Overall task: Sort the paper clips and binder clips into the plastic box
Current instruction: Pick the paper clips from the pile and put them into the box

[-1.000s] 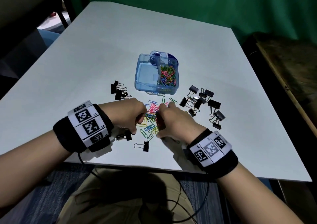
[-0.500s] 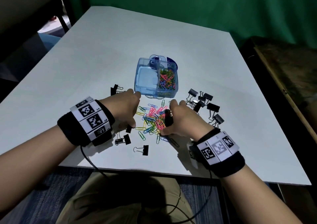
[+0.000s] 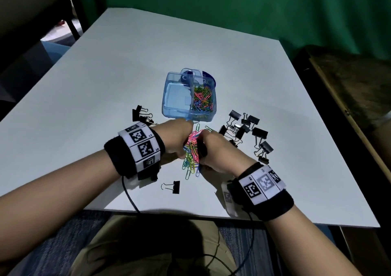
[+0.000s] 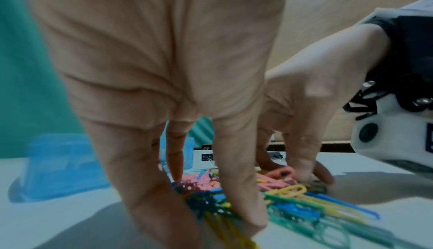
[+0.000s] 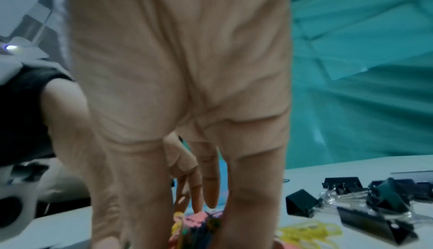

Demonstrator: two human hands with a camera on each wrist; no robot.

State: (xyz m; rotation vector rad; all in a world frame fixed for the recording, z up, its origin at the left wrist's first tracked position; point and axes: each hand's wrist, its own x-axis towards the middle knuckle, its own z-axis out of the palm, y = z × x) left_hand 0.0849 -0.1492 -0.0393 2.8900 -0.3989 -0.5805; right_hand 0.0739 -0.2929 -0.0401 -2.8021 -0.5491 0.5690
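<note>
A heap of coloured paper clips (image 3: 191,152) lies on the white table (image 3: 105,85), just in front of the clear blue plastic box (image 3: 169,108). The box's right compartment holds paper clips (image 3: 203,99); its left compartment is bare. My left hand (image 3: 179,143) and right hand (image 3: 206,148) press against the heap from either side. In the left wrist view my left fingers (image 4: 239,197) point straight down at the table beside the clips (image 4: 293,208). The right fingers (image 5: 248,206) also reach down into the clips (image 5: 194,223). Neither hand holds a clip.
Several black binder clips (image 3: 247,131) lie scattered right of the heap. A few more binder clips (image 3: 140,115) sit left of the box, and one binder clip (image 3: 172,186) lies near the table's front edge. A wooden bench (image 3: 349,98) stands to the right.
Both hands have closed in toward each other, pushing the spread paper clips into a narrower, taller heap. The box and binder clips have not moved.
</note>
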